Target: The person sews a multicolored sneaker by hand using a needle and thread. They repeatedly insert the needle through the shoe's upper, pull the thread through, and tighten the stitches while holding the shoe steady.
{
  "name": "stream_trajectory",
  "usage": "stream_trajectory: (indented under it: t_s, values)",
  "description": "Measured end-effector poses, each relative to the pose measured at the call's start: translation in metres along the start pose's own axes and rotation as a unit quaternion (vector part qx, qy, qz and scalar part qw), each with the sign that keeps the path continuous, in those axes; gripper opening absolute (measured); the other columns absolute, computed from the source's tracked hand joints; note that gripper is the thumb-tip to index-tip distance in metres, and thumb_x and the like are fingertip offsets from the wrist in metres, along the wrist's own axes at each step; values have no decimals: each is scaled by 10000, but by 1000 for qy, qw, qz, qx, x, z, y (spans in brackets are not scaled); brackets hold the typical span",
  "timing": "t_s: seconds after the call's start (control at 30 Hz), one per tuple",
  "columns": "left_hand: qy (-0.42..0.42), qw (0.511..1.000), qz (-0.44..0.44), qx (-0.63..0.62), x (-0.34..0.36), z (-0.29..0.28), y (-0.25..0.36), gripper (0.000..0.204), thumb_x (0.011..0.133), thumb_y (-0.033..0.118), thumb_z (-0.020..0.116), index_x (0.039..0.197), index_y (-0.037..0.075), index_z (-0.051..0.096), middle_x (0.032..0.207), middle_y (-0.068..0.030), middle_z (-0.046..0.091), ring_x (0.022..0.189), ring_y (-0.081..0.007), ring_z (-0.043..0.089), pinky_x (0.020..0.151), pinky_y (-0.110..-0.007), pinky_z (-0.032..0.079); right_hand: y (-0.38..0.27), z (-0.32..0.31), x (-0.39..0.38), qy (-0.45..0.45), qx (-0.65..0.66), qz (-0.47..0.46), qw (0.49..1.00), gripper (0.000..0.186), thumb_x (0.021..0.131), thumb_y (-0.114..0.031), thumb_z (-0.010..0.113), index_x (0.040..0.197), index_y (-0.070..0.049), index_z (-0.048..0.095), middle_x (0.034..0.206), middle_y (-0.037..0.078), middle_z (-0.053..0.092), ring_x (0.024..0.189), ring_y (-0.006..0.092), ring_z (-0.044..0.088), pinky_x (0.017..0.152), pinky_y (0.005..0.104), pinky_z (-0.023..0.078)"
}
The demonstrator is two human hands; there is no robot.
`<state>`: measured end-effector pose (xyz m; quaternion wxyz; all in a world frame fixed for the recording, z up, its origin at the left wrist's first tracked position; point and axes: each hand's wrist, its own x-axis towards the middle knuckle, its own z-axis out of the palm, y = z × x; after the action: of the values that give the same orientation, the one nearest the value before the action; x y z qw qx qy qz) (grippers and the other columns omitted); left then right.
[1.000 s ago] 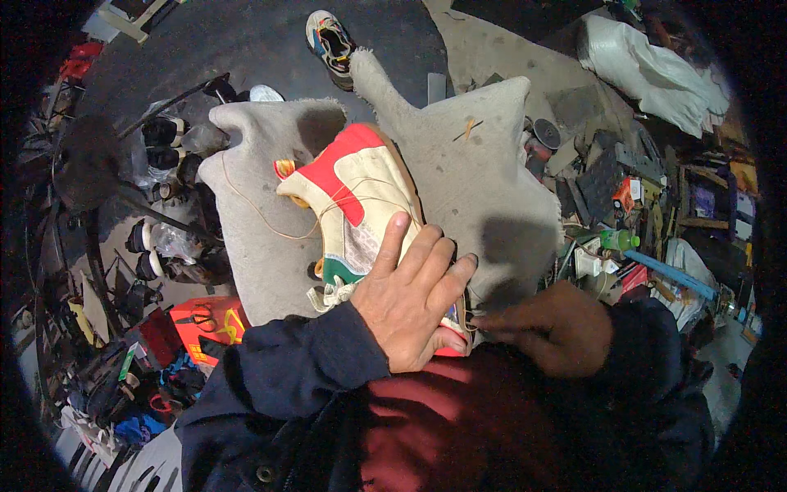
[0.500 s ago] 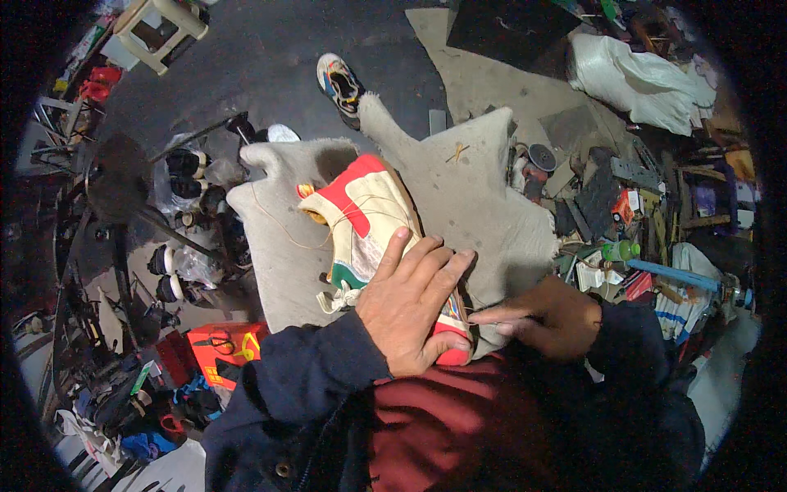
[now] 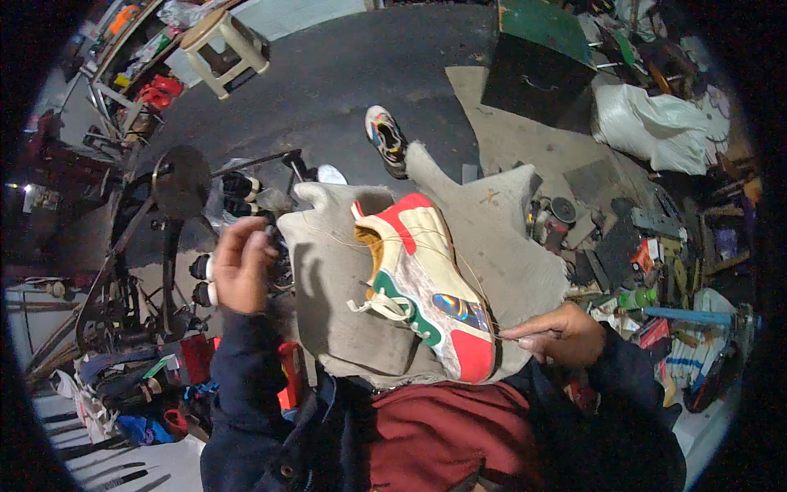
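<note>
A cream sneaker (image 3: 432,258) with red, green and shiny patches lies on its side across a grey cloth (image 3: 336,320) on my lap, its toe toward me. Loose thread (image 3: 466,264) trails over its upper and along the sole edge, and a strand runs off to the left from the collar. At the sole edge by the toe, my right hand (image 3: 564,334) is closed in a pinch on what looks like a thin needle-like tool, mostly hidden by the fingers. My left hand (image 3: 244,264) is raised left of the cloth, fingers curled together; what they hold is unclear.
Another sneaker (image 3: 386,141) lies on the dark floor ahead. A black metal stand (image 3: 182,184) rises at the left, beside several shoes. To the right are a grinder-like disc (image 3: 563,211), scattered tools and a white sack (image 3: 648,127). A stool (image 3: 223,53) stands far left.
My left hand has let go of the sneaker and moved up to the left. The sneaker's laces and side now show. My right hand stays by the toe. The whole view has shifted.
</note>
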<state>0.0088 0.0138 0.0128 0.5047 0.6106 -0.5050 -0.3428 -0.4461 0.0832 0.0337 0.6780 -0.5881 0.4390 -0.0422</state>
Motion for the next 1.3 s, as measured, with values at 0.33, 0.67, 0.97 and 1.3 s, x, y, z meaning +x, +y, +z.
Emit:
stream_trajectory:
  t_s: [0.33, 0.67, 0.97, 1.3]
  values:
    - [-227, 942, 146, 201, -14, 68, -2, 145, 868, 74, 680, 1011, 55, 692, 837, -195, 687, 769, -345, 697, 687, -371, 529, -5, 4, -4, 16, 33, 45, 998, 291, 984, -181, 620, 1236, -61, 702, 718, 20, 662, 659, 77, 590, 630, 251, 462]
    - [129, 899, -5, 419, 24, -159, -77, 339, 909, 174, 674, 1230, 65, 655, 977, -135, 708, 866, -237, 686, 734, -327, 530, 16, 0, -2, 22, 54, 35, 998, 281, 976, -223, 636, 1215, -100, 720, 713, 20, 671, 622, 77, 577, 616, 251, 468]
    - [-110, 957, -68, -260, -50, 38, -12, 397, 904, 31, 639, 1256, 57, 459, 1218, -151, 603, 1147, -291, 621, 1014, -422, 477, 10, -6, 3, -3, -48, 3, 999, 298, 967, -180, 639, 1257, -165, 708, 695, 33, 672, 608, 91, 597, 598, 260, 477]
    - [-641, 723, -239, -96, 3, 89, -1, 673, 804, 224, 835, 1354, -30, 541, 1269, -108, 647, 1165, -208, 606, 1007, -347, 446, 27, 5, 4, -14, 87, -3, 996, 297, 993, -129, 623, 1270, -30, 664, 1239, 112, 699, 1144, 129, 615, 1014, 298, 463]
